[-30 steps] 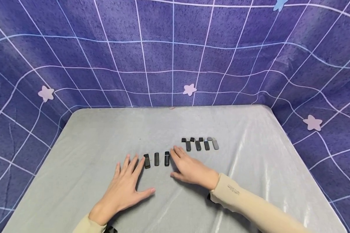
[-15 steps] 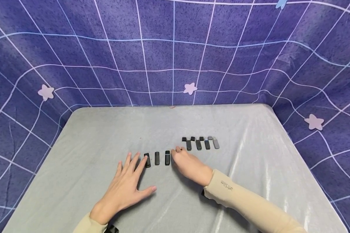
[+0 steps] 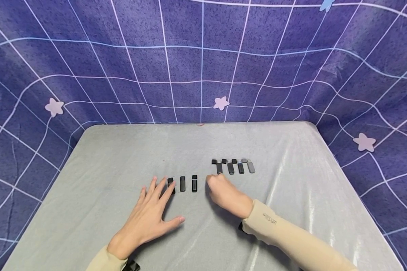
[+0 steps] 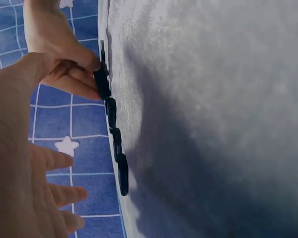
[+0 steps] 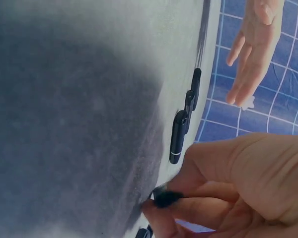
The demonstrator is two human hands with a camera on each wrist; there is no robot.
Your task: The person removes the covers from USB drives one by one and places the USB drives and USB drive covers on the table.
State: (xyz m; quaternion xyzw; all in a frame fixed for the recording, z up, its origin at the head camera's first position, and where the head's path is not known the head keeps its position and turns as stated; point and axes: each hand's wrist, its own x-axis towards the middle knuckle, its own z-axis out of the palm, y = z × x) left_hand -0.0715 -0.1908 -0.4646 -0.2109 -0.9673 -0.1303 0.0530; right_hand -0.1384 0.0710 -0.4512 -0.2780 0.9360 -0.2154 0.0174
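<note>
My right hand (image 3: 228, 194) is curled, thumb and fingers pinching a small dark USB stick (image 5: 167, 198) with a pale, shiny bit at one end; the fingers hide much of it. Left of that hand, three black capped-looking USB sticks lie in a row: the nearest one (image 3: 195, 183) has a light band, then a plain one (image 3: 182, 184), then one at the far left (image 3: 170, 183). My left hand (image 3: 145, 220) is spread with straight fingers, its index finger overlapping that leftmost stick in the head view.
Behind the right hand lies a row of several uncapped USB sticks, including a black one (image 3: 230, 168) and a grey one (image 3: 251, 166), each with a small cap (image 3: 224, 161) beside it. A grey cloth covers the table (image 3: 129, 150); a purple grid curtain (image 3: 135, 64) hangs around it.
The right hand's fingers have gone from extended to curled in a pinch, and it has moved slightly right, away from the banded stick. The left hand has shifted slightly right.
</note>
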